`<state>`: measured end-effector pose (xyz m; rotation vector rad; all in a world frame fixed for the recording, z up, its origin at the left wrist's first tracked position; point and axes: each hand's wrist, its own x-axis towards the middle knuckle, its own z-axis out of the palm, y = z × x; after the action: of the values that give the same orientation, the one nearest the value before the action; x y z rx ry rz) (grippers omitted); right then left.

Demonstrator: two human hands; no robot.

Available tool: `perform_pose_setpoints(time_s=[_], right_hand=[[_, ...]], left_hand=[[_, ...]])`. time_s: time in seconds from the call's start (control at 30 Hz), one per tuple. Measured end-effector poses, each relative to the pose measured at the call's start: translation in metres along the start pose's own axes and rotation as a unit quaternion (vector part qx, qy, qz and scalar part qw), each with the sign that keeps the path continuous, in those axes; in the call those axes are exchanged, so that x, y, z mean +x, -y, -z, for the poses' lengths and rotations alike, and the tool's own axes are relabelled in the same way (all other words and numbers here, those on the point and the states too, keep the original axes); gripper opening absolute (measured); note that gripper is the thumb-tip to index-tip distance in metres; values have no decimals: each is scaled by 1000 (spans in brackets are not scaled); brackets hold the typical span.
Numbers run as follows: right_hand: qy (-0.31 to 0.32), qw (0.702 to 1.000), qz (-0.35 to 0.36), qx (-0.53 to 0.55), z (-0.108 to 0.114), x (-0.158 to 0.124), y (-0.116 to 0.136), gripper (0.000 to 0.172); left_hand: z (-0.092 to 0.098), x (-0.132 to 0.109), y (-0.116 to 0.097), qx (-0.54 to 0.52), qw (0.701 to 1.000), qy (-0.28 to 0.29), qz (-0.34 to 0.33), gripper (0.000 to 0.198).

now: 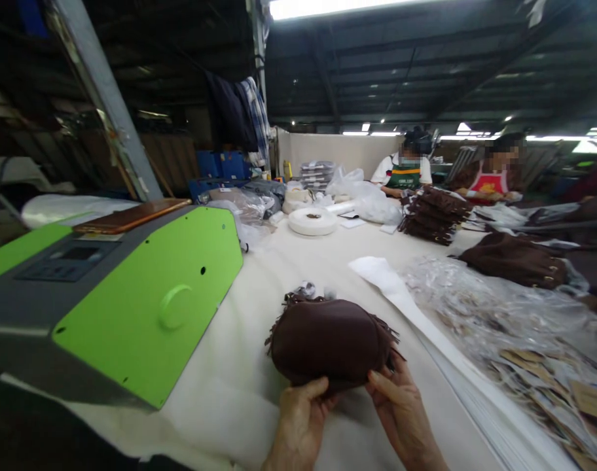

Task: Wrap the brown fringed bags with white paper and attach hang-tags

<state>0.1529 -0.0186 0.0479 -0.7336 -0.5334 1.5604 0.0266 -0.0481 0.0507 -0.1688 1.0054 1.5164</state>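
Observation:
A dark brown leather bag (330, 337) with fringe along its sides rests in front of me, its smooth oval face turned up toward the camera. Gripping its near edge at the left is my left hand (301, 415), thumb on top and fingers curled underneath. My right hand (399, 399) pinches the near right corner, beside the fringe, with part of its fingers hidden behind the leather. Some shiny, crumpled wrapping shows at the bag's far edge. Below the bag lies the pale table surface (239, 366).
A green and grey machine (180, 301) stands at left. White sheets (426, 327), plastic bags with tags (524, 366) and brown fringed bags (436, 212) lie to the right. Farther back are a white tape roll (312, 222) and two people (404, 173) across the table.

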Motion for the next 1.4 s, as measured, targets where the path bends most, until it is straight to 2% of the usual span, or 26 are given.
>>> perform_pose_setpoints(time_s=[0.07, 0.2, 0.37, 0.47, 0.6, 0.67, 0.77, 0.87, 0.97, 1.07, 1.17, 1.27, 1.4], right_hand=[[-12, 1000, 11, -9, 1, 0, 3, 68], [-40, 997, 49, -51, -5, -6, 4, 68], [-79, 986, 49, -135, -19, -22, -1, 92], [-57, 996, 9, -74, -20, -24, -4, 91], [-21, 998, -54, 36, -19, -22, -6, 69], [-23, 996, -59, 59, -20, -21, -5, 62], [-40, 998, -19, 35, -21, -21, -6, 57], [-54, 998, 11, 9, -16, -21, -10, 57], [-47, 998, -32, -7, -9, -24, -15, 49], [-22, 996, -87, -15, -5, -27, -15, 42], [-13, 994, -110, 3, -4, -29, -12, 39], [3, 990, -133, 34, -3, -30, -12, 27], [20, 988, -148, 39, -3, -31, -14, 27]], left_hand=[[3, 1, -1, -15, 999, 14, 29, 27], [5, 3, -4, -24, 996, 72, 40, 38], [10, 6, -2, 3, 991, 136, 18, 44], [13, 6, -1, 10, 985, 169, 14, 44], [9, 0, -6, 19, 978, 203, 33, 43], [6, -5, -12, 38, 983, 179, 22, 46], [5, -15, -25, 84, 991, 104, -32, 49], [9, -25, -36, 99, 992, 54, -60, 39], [13, -35, -42, 57, 996, 10, -64, 31], [17, -42, -42, 26, 996, 8, -84, 35], [18, -45, -41, 27, 992, 27, -118, 58], [15, -47, -43, 34, 989, 13, -147, 80], [7, -48, -50, 66, 984, -10, -167, 82]])
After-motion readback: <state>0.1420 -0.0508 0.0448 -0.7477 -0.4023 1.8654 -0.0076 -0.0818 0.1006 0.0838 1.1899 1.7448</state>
